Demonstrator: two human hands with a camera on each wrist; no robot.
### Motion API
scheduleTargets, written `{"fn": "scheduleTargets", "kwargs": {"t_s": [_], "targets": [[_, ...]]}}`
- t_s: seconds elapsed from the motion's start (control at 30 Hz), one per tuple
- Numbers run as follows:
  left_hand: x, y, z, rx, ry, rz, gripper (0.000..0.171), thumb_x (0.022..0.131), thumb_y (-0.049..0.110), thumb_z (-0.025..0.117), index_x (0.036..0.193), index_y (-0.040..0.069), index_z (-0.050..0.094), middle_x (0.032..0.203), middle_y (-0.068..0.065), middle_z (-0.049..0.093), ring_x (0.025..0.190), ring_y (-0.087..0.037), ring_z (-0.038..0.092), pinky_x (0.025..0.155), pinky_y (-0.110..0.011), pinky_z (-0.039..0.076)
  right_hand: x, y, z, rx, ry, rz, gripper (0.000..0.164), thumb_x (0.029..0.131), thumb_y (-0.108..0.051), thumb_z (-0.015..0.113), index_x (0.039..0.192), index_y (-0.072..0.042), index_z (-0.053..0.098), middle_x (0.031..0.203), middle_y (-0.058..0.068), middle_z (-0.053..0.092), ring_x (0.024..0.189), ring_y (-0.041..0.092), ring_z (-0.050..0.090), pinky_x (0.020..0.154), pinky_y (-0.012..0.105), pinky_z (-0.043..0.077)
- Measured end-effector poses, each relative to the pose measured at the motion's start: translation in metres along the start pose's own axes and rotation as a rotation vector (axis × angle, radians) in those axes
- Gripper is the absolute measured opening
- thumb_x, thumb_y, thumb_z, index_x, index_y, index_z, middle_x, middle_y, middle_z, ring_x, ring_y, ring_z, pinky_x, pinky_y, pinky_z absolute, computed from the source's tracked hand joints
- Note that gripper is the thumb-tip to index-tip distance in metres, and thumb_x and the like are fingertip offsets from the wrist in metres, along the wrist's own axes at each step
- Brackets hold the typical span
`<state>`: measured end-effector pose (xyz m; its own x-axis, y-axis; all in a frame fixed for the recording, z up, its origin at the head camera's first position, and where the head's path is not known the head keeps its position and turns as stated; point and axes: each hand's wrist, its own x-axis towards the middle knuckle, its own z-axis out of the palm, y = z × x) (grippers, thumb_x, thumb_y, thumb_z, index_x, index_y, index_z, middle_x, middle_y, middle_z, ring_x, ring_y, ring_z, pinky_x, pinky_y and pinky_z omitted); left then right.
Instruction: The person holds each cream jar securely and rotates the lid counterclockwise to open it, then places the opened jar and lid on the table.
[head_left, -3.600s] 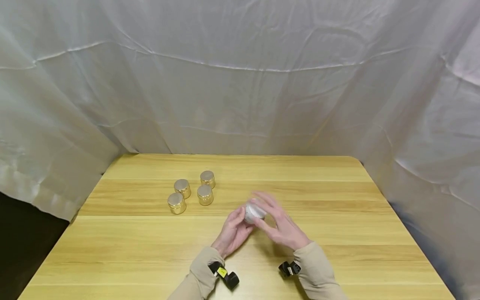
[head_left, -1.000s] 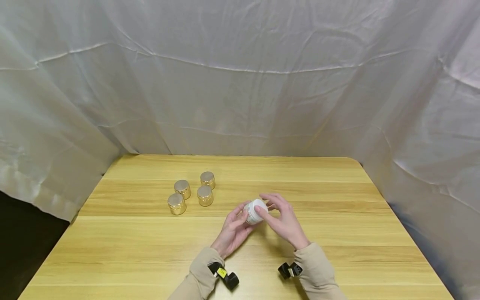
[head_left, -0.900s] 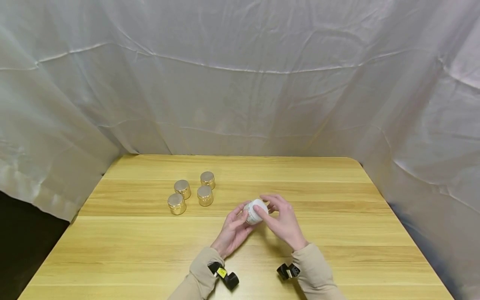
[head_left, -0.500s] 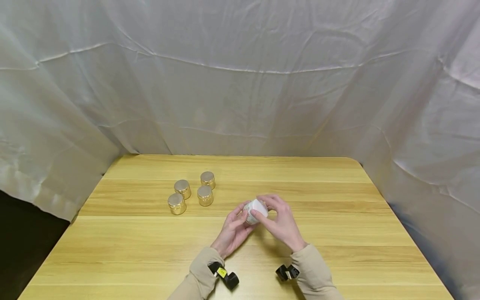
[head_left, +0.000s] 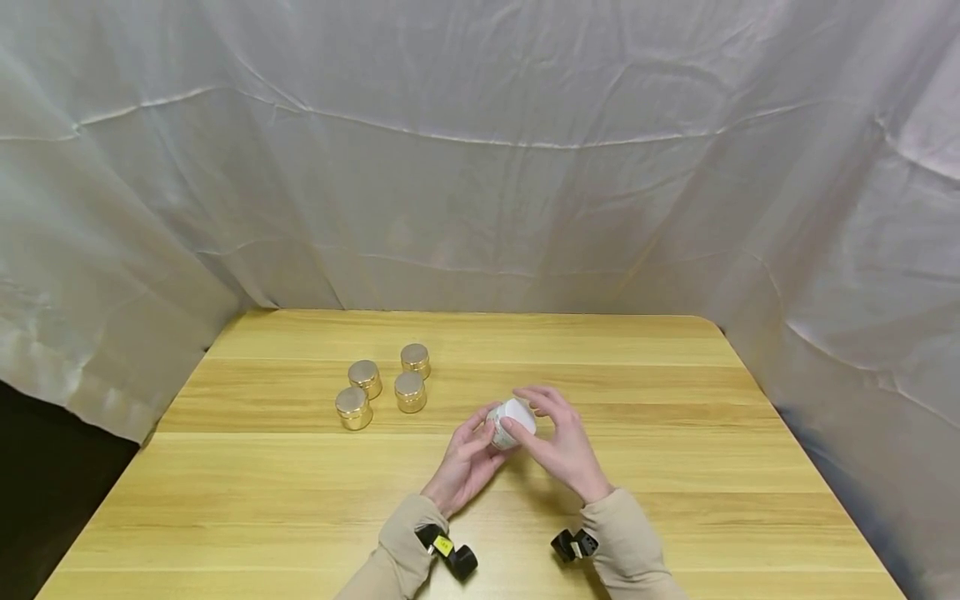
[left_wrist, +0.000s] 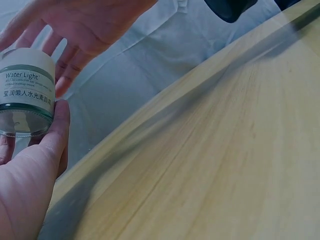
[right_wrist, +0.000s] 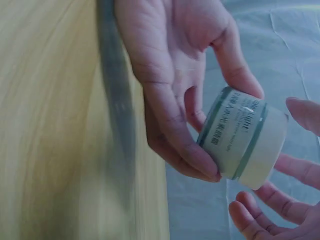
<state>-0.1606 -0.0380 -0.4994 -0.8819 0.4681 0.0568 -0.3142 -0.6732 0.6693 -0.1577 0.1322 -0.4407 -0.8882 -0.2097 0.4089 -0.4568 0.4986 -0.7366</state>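
Note:
A small white cosmetic jar [head_left: 498, 433] with green bands and a "Water Light" label is held tilted above the table, its white lid [head_left: 519, 413] towards the right. My left hand [head_left: 465, 471] grips the body; in the left wrist view its thumb and fingers wrap the jar's clear base [left_wrist: 22, 121]. My right hand [head_left: 566, 450] is at the lid, thumb near the lower edge and fingers spread loosely along the far side. From the right wrist, the lid [right_wrist: 264, 150] sits on the jar, with gaps showing between it and some right-hand fingers [right_wrist: 282, 200].
Several round gold containers [head_left: 410, 392] stand on the wooden table [head_left: 300, 500], left of the hands. A pale cloth [head_left: 480, 208] hangs behind the table and along its sides. Black wrist cameras [head_left: 453, 557] are strapped over the beige sleeves [head_left: 630, 542].
My right hand has shifted slightly left, its thumb sliding from the middle of the lid to the lower edge. My left hand keeps its hold, and the gold containers stay put.

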Motion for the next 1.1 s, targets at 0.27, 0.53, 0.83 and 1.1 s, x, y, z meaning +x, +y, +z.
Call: {"fn": "scheduleTargets", "kwargs": {"t_s": [0.27, 0.53, 0.83, 1.1], "targets": [[-0.0006, 0.0007, 0.0010, 0.013, 0.003, -0.002, 0.048, 0.105, 0.016, 0.048, 0.147, 0.003, 0.028, 0.141, -0.004, 0.041, 0.125, -0.015, 0.053, 0.117, -0.032, 0.045, -0.0005, -0.0016, 0.0017, -0.017, 0.028, -0.002, 0.040, 0.084, -0.016, 0.080, 0.120, -0.001, 0.069, 0.117, 0.014, 0.070, 0.094, 0.024, 0.067, 0.081, 0.039, 0.060], [-0.0013, 0.0008, 0.0012, 0.012, 0.015, -0.012, 0.054, 0.105, 0.016, 0.049, 0.150, 0.001, 0.023, 0.140, -0.003, 0.041, 0.125, -0.015, 0.054, 0.114, -0.029, 0.047, -0.0001, 0.0017, -0.0043, 0.061, -0.091, -0.044, 0.041, 0.086, -0.010, 0.076, 0.126, -0.006, 0.067, 0.129, 0.015, 0.065, 0.121, 0.037, 0.061, 0.103, 0.061, 0.049], [-0.0013, 0.0002, 0.0006, 0.005, 0.007, -0.011, 0.050, 0.105, 0.016, 0.049, 0.147, 0.003, 0.027, 0.140, -0.002, 0.042, 0.125, -0.014, 0.054, 0.115, -0.030, 0.046, -0.0003, -0.0010, -0.0032, 0.061, -0.051, 0.050, 0.044, 0.088, -0.018, 0.076, 0.128, -0.005, 0.065, 0.128, 0.015, 0.064, 0.108, 0.032, 0.063, 0.094, 0.060, 0.053], [-0.0009, 0.0001, 0.0008, 0.002, 0.000, -0.009, 0.044, 0.105, 0.016, 0.049, 0.144, 0.006, 0.032, 0.141, -0.003, 0.042, 0.126, -0.014, 0.054, 0.116, -0.032, 0.045, -0.0001, -0.0029, -0.0025, 0.004, 0.002, 0.101, 0.042, 0.086, -0.020, 0.079, 0.124, -0.004, 0.068, 0.120, 0.013, 0.069, 0.089, 0.019, 0.064, 0.084, 0.044, 0.054]]}}
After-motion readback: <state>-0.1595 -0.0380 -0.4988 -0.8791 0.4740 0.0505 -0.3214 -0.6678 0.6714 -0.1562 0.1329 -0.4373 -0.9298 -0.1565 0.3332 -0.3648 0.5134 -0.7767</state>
